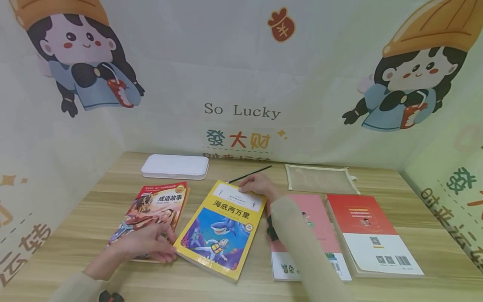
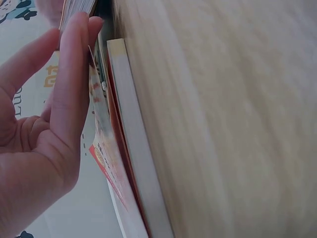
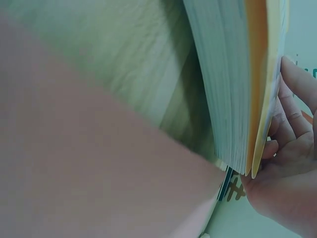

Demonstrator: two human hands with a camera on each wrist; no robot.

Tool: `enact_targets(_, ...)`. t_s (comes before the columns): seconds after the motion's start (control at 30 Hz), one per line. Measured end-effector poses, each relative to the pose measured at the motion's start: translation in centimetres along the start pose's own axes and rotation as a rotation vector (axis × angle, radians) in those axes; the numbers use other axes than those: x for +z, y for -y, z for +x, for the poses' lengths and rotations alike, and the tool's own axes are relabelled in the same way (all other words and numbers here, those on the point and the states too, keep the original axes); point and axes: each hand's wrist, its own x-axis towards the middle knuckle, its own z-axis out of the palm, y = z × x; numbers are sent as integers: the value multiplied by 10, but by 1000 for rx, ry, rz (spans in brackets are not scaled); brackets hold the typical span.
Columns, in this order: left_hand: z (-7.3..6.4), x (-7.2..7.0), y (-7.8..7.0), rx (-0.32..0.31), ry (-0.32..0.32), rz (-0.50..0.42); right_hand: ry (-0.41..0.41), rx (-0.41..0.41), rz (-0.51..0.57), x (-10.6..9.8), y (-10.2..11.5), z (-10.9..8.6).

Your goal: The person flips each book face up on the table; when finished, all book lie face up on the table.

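A yellow paperback book [image 1: 226, 235] with a shark and diver on its cover lies slanted between both hands. My right hand [image 1: 262, 186] holds it at the top right corner; in the right wrist view, fingers lie on the cover beside the page edges [image 3: 223, 84]. The lower left corner is pinched between the thumb and fingers of my left hand [image 1: 145, 243]. That hand hangs over a red-topped storybook [image 1: 162, 212], partly covering it. Under my right forearm lies a pink book [image 1: 309, 209], partly hidden. Behind the yellow book's top edge lies a thin black pencil [image 1: 253, 172].
A red and white book [image 1: 371, 233] lies back cover up at the right. Along the rear of the wooden table [image 1: 79, 218] are a white case [image 1: 175, 165] at left and a mesh zip pouch [image 1: 318, 179] at right. Printed cloth [image 1: 241, 75] walls in the back and sides.
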Motion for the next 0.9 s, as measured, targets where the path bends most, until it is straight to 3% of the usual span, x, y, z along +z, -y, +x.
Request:
enact_targets(0.23,0,2,-1,-21,0,-15,-31,-21,-78,4,4,3)
enact_targets(0.47,1,2,0,-25,1,6,-8,18,-86,6,2,3)
enact_targets(0.67,3,2,1,-36,-7,23,-48,-63,-196,-7,0,0)
enact_targets(0.8,3,2,2,-48,-10,44,-104,-74,-236,-19,-3,-8)
enact_targets(0.9,3,2,1,-52,-11,63,-97,-76,-243,-25,-7,-17)
